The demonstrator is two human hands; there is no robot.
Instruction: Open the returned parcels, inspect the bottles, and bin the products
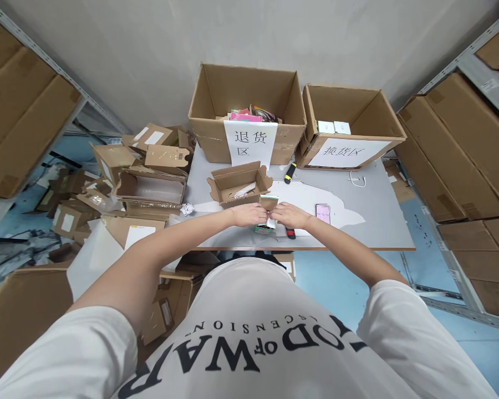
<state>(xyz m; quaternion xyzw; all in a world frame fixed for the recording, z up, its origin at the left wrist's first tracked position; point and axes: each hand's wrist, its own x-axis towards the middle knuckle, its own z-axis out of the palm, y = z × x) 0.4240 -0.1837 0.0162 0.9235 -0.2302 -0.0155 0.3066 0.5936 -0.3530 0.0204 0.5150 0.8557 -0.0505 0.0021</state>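
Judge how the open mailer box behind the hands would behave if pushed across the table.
The open mailer box looks like thin corrugated card, so probably light and easy to slide. Its raised flaps would likely flex. Flat-bottomed, it seems unlikely to roll.

We are seeing bright, even light falling from overhead, leaving only soft, faint shadows under the cardboard boxes (247, 105) on the table (382, 216). We are noticing strong wide-angle bending at the edges, where the shelves (474, 55) are curving. Focus is staying sharp throughout, without glare.
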